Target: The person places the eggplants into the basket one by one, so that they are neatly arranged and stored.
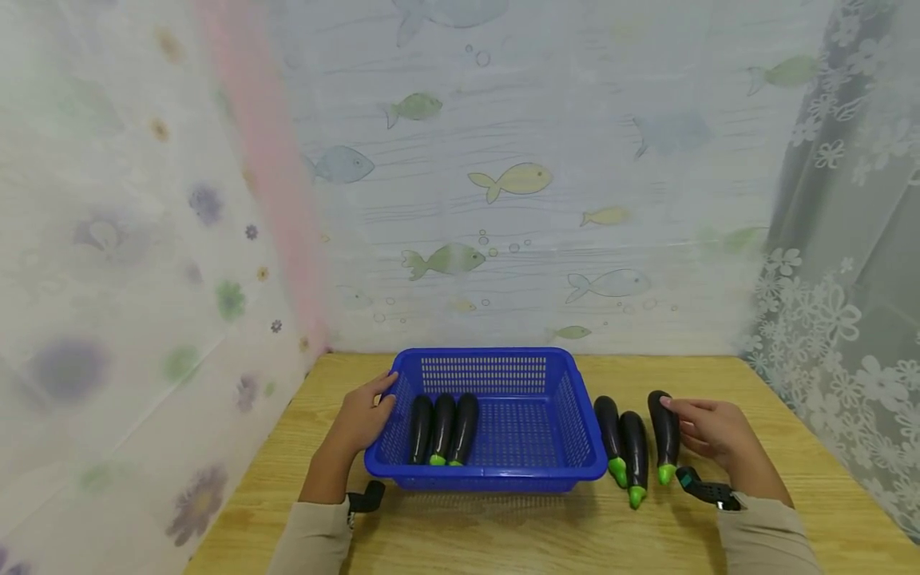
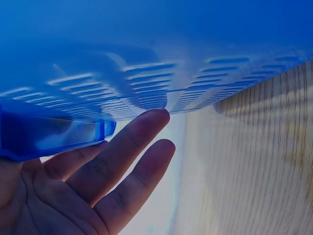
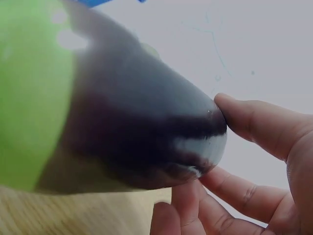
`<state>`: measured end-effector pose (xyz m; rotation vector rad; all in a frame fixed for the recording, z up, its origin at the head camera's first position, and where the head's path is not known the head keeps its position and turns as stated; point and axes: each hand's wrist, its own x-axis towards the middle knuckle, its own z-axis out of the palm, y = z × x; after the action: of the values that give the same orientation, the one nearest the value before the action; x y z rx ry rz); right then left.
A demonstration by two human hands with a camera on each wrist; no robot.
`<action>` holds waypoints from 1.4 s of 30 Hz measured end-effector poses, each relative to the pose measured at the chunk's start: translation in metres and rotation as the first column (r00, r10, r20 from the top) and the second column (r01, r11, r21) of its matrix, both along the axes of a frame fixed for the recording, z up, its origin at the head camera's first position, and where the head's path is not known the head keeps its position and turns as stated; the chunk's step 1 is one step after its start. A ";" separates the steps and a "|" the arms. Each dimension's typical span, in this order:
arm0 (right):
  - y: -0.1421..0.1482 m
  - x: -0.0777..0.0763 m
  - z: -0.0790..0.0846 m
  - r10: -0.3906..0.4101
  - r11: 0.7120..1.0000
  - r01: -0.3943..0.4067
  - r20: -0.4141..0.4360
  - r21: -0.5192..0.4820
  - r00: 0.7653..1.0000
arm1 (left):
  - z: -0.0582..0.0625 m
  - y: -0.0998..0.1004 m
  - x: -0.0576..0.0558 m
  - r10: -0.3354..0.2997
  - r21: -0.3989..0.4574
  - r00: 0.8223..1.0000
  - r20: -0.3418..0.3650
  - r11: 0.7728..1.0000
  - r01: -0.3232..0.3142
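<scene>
And there, in the blue basket [image 1: 483,472], the leftmost eggplant [image 1: 421,431] has its stem end hidden behind the front rim! Right wrist view: the gripped eggplant [image 1: 665,435] blurs, green cap [image 3: 29,93] cut by the left edge. Below, both sleeves [image 1: 311,537] leave the head view.

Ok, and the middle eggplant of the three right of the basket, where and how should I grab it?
I'd grip the middle eggplant probably halfway along its dark body, from above, slightly right. It lies lengthwise, green end toward you; the left eggplant lies close against it, while a gap shows toward the right eggplant in the right hand.
</scene>
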<state>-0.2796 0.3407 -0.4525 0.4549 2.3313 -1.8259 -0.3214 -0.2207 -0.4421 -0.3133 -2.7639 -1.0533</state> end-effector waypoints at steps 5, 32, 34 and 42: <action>-0.004 -0.001 0.010 0.009 1.000 -0.010 -0.039 -0.007 0.999 | 0.000 -0.001 0.001 0.004 0.006 1.000 0.000 1.000 -0.004; -0.037 -0.016 0.054 0.087 0.996 -0.088 -0.141 0.003 0.986 | 0.004 0.003 0.004 0.011 0.008 1.000 0.009 1.000 -0.011; -0.042 -0.018 0.058 0.095 0.995 -0.094 -0.152 0.014 0.984 | 0.005 0.003 0.005 0.013 0.011 1.000 0.013 1.000 -0.013; -0.066 -0.024 0.070 0.081 0.997 -0.083 -0.128 -0.006 0.988 | 0.006 0.003 0.006 0.013 0.012 1.000 0.014 1.000 -0.013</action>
<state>-0.3041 0.2748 -0.3823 0.2434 2.3812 -1.8807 -0.3158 -0.2179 -0.4357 -0.2869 -2.7666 -1.0726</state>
